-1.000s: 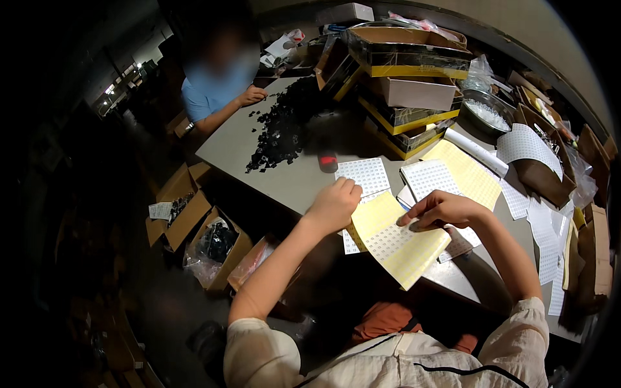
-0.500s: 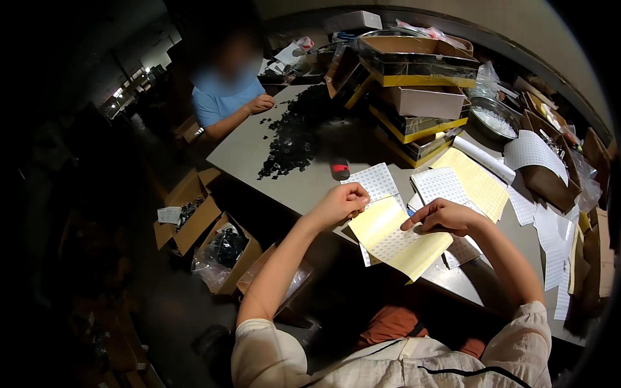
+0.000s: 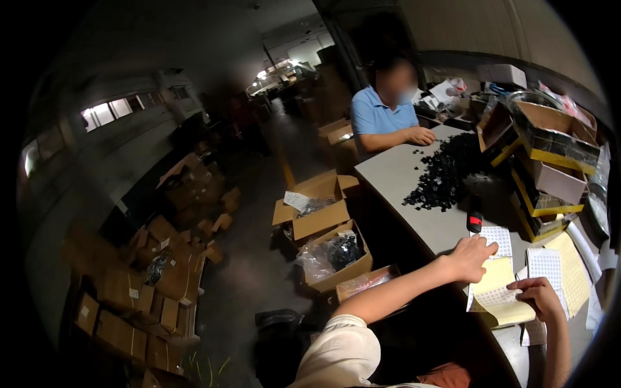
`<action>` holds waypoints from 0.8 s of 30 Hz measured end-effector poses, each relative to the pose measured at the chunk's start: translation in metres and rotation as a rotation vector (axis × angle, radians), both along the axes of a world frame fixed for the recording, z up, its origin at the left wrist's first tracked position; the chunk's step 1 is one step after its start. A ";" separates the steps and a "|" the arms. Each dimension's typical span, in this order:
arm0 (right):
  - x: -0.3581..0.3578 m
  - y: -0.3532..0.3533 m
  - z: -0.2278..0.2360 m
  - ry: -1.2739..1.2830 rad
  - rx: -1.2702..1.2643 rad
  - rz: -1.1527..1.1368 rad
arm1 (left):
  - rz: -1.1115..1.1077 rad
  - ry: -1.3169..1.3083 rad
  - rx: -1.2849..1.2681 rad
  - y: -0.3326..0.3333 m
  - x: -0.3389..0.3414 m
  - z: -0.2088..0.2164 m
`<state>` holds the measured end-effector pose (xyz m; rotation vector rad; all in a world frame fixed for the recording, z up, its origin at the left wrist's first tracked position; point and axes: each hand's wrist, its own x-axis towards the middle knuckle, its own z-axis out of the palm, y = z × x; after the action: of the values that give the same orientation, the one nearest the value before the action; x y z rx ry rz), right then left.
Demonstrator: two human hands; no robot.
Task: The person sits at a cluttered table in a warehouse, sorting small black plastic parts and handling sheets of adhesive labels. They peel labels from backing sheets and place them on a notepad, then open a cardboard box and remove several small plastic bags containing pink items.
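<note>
A sheet of small printed labels with yellow backing (image 3: 499, 312) lies bent over the table's near edge. My right hand (image 3: 542, 297) grips its right side, the index finger stretched over the printed part. Over the sheet's upper left corner reaches my left hand (image 3: 470, 260), its fingers apart and nothing visible between them. Just beyond those fingers lies a small black and red tool (image 3: 475, 221), its kind unclear. More printed label sheets (image 3: 545, 266) lie beside and under the one I hold.
Small black pieces (image 3: 442, 176) are heaped on the table (image 3: 392, 173). Across it sits a person in a blue shirt (image 3: 383, 120). Cardboard trays (image 3: 560, 134) are stacked at right. Open boxes (image 3: 321, 227) stand on the floor at left, with more cartons (image 3: 162, 271) farther left.
The view has swung left, bringing the floor and cartons into sight. My left hand's pinched fingers have spread at the sheet's corner. The right hand keeps hold of the sheet.
</note>
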<state>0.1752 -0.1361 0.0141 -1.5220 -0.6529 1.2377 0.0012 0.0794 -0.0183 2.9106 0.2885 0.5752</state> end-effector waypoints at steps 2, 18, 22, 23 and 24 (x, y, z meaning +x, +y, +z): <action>0.003 0.002 -0.008 0.019 0.007 0.008 | 0.064 -0.018 0.042 0.000 -0.002 -0.007; -0.009 -0.003 -0.018 -0.699 0.146 0.235 | 0.274 -0.048 0.279 -0.065 -0.004 -0.044; -0.013 0.026 -0.012 -1.619 0.315 0.312 | 0.368 -0.126 0.354 -0.075 -0.005 -0.055; -0.016 0.046 -0.006 -1.698 0.454 0.291 | 0.380 -0.124 0.391 -0.074 -0.006 -0.057; -0.017 0.064 -0.004 -1.576 0.536 0.325 | 0.396 -0.126 0.429 -0.073 -0.007 -0.061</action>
<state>0.1584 -0.0717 0.0098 -1.7002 -2.0653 -0.2525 -0.0056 0.0064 -0.0795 3.2160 0.8294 0.9830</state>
